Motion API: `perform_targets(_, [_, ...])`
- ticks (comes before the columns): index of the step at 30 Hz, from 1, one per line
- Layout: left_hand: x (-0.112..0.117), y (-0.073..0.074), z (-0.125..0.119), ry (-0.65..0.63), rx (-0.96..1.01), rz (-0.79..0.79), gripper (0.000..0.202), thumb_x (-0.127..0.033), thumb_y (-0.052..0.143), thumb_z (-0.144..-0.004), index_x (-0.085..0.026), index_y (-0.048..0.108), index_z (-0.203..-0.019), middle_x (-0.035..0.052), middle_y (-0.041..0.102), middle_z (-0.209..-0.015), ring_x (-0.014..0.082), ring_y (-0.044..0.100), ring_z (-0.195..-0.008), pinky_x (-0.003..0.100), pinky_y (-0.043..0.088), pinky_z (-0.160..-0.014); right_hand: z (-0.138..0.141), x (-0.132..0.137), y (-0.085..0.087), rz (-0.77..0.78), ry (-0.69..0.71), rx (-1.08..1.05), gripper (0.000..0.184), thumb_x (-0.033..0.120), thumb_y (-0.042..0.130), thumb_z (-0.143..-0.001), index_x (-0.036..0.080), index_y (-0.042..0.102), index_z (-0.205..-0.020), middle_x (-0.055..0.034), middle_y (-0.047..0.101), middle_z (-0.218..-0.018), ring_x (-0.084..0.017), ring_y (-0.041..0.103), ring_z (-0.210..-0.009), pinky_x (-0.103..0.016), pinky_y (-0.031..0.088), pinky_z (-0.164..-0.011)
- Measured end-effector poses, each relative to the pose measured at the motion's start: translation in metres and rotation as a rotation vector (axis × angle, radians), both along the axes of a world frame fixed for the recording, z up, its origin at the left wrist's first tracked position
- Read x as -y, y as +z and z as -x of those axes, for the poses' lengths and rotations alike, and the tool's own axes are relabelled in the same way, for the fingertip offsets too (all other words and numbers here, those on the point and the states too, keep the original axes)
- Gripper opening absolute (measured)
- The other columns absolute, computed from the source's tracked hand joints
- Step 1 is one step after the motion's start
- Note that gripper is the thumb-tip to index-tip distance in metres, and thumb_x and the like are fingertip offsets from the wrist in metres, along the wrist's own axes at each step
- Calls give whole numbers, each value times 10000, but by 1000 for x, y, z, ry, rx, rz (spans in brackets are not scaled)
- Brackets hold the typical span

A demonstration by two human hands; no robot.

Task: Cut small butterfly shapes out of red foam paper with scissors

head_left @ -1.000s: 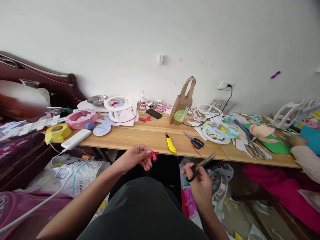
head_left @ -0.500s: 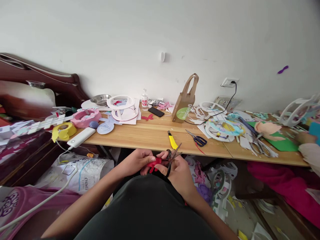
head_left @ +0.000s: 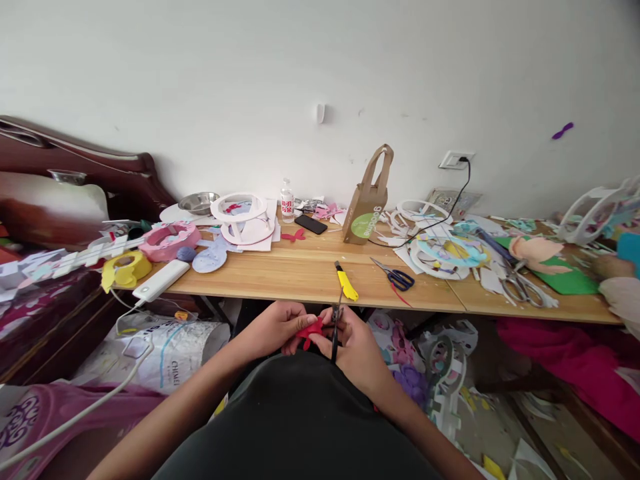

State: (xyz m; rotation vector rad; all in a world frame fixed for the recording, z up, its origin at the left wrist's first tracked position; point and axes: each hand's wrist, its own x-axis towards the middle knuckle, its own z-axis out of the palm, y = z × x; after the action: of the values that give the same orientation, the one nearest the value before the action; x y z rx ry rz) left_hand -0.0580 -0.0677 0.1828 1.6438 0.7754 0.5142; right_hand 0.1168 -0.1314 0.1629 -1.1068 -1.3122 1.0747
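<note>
My left hand pinches a small red foam cut-out just below the front edge of the wooden table. My right hand is closed on a pair of black-handled scissors, whose blades point upward beside the red piece. Both hands meet over my lap, touching around the cut-out. On the table right above them lie a yellow utility knife and blue-handled scissors.
A brown paper bag, black phone, small bottle, white foam rings, pink ring, yellow tape and a white power bank crowd the table. Another person's arm is at right. Scraps litter the floor.
My right hand brought the scissors from the right over to the red piece in my left hand. The blades have since turned more upright and the hands stay together.
</note>
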Motion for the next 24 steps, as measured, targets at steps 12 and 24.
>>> perform_targets(12, [-84, -30, -25, 0, -14, 214, 477, -614, 525, -877, -166, 568, -717, -43, 514, -456, 85, 436, -374, 199, 345, -399, -17, -59, -22, -219, -289, 650, 272, 26, 515, -712, 210, 613, -887, -39, 664, -882, -203, 622, -862, -308, 477, -794])
perform_targets(24, [-158, -43, -2, -15, 59, 265, 488, -630, 474, -896, -177, 529, -723, -47, 499, -484, 85, 418, -415, 214, 327, -454, -4, -140, -21, 45, -327, 326, 64, 242, 647, -801, 203, 616, -842, -16, 668, -774, -160, 629, -677, -262, 502, -644])
